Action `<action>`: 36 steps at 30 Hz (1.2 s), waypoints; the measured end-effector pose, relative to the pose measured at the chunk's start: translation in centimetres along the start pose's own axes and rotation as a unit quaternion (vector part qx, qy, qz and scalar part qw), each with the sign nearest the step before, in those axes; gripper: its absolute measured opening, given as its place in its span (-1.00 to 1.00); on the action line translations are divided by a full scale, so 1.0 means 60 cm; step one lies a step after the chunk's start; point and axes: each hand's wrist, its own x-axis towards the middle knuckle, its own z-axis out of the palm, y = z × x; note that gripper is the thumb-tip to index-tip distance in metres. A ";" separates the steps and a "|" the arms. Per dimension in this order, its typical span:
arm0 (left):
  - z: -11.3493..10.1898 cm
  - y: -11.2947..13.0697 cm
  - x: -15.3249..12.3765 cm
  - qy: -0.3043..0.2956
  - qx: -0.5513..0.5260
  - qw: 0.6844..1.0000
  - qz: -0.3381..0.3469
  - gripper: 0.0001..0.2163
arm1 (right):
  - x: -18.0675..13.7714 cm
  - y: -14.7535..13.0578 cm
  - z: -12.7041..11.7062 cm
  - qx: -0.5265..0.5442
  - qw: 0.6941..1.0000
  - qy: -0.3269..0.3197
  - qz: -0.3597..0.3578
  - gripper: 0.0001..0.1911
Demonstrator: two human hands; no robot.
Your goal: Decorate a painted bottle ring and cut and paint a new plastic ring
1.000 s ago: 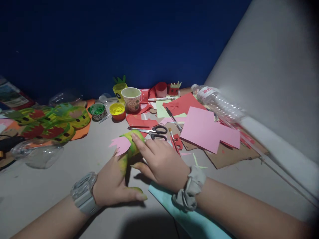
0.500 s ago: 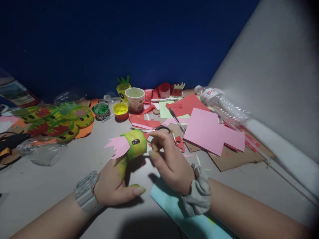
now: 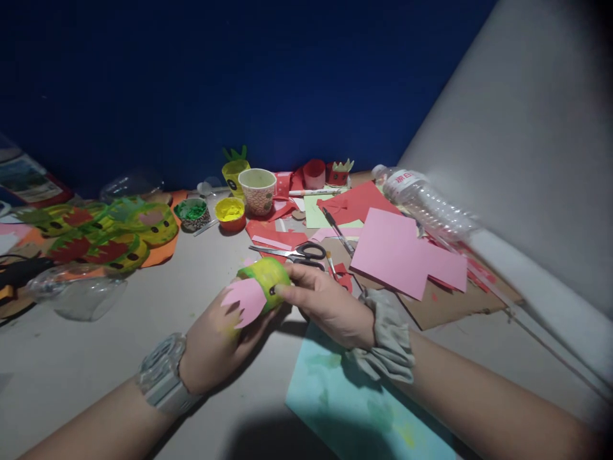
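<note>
A yellow-green painted paper ring [image 3: 265, 276] with a black eye and a jagged pink paper piece [image 3: 246, 300] on its side is held between my two hands. My left hand [image 3: 218, 338], wearing a pale watch, holds the ring from the left and below. Most of its fingers are hidden by the ring. At the ring's right edge my right hand [image 3: 330, 306] pinches it, thumb tip beside the eye. Just beyond lie black-handled scissors [image 3: 311, 251] on red paper scraps.
Similar painted rings [image 3: 115, 230] are grouped at left. Green paint [image 3: 192, 211], yellow paint [image 3: 230, 211] and a paper cup [image 3: 258, 190] stand behind. Pink paper [image 3: 387, 252] and a plastic bottle [image 3: 426, 198] lie right. A paint-stained light blue sheet [image 3: 354, 396] lies in front.
My right hand has moved onto the ring's right edge and now pinches it. The ring has tilted and shifted slightly right and nearer. My left thumb has moved in toward the ring.
</note>
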 end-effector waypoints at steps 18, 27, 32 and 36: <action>-0.012 0.007 0.020 -0.021 -0.032 0.999 0.014 -0.87 | -0.001 -0.003 0.000 -0.022 0.999 -0.033 -0.019 -0.64; -0.010 0.003 0.019 -0.047 -0.066 0.996 -0.028 -0.85 | 0.000 -0.003 0.003 -0.048 0.996 -0.004 -0.075 -0.68; -0.013 0.007 0.022 -0.074 -0.106 0.986 -0.102 -0.81 | 0.005 0.009 -0.002 -0.012 0.998 -0.015 -0.052 -0.69; -0.013 0.007 0.021 -0.086 -0.159 0.968 -0.174 -0.82 | 0.008 0.017 -0.006 -0.006 0.999 -0.013 -0.050 -0.57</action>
